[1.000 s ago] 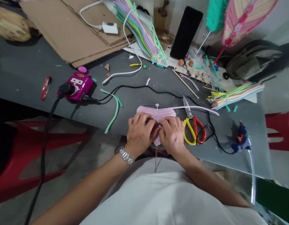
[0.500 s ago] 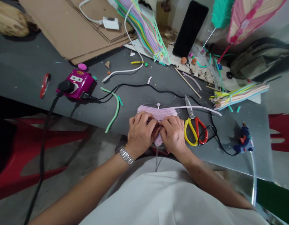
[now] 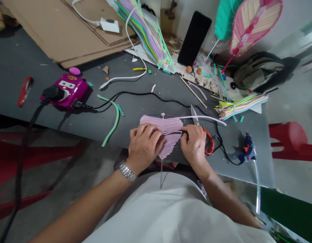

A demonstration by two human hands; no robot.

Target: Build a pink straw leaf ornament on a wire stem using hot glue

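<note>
A: State of the ribbed lilac leaf shape (image 3: pixel 167 123)?

B: At the front edge of the grey surface (image 3: pixel 135 106). Rows fill most of the wire frame (image 3: pixel 152 113); its top arc is bare and a lilac strand (image 3: pixel 208 117) trails loose. Judged unfinished. A dark gap splits the rows.

A: Grips?

B: Left hand (image 3: pixel 144 146) holds its left side, fingers curled. Right hand (image 3: pixel 194 143): grip narrow at the right edge; whether it pinches cannot be told.
</note>
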